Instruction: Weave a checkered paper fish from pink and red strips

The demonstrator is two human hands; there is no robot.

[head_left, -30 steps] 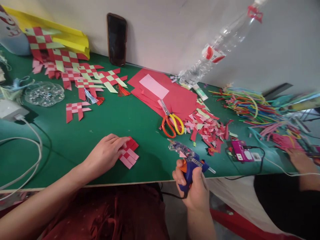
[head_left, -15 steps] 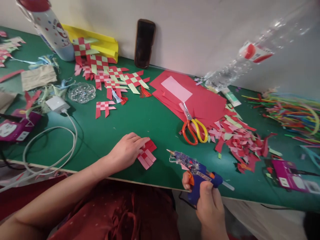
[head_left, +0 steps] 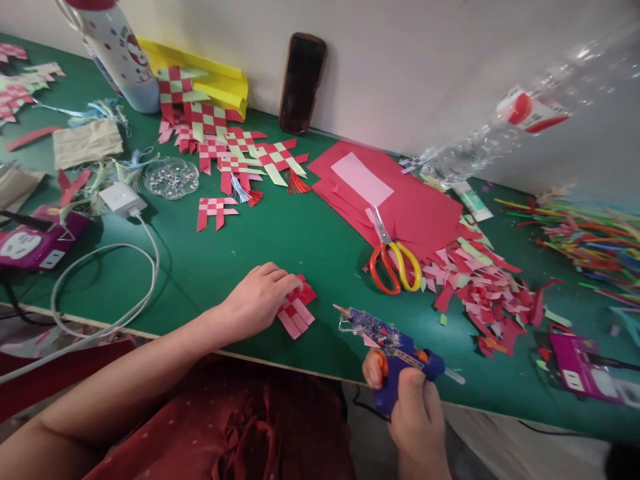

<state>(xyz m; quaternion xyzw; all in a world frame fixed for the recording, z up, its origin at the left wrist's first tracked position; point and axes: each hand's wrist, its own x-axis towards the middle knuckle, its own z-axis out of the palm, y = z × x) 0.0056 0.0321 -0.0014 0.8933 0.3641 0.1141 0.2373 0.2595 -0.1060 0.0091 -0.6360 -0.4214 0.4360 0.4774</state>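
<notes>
My left hand (head_left: 257,299) rests on the green table with bent fingers, gripping the upper left part of a small red and pink woven paper piece (head_left: 297,319). The fingertips are partly hidden, and the pink strips point down towards the table's front edge. In my right hand (head_left: 419,415) is a blue hot glue gun (head_left: 400,352), with a finger at its orange trigger. Its nozzle points left, a short way from the paper and apart from it. A clear glue stick (head_left: 455,376) sticks out of its rear. Scissors (head_left: 384,235) with orange and yellow handles lie beyond the gun.
Red paper sheets (head_left: 425,217) lie behind the scissors, beside a heap of paper scraps (head_left: 493,293). Woven paper fish (head_left: 207,120) pile up at the back left. A phone (head_left: 303,83) and a plastic bottle (head_left: 465,153) lean on the wall. A white cable (head_left: 157,257) loops at left.
My left fingers have curled in on the upper part of the woven paper, where the index finger lay straighter before. The view has shifted slightly. The glue gun stays in my right hand.
</notes>
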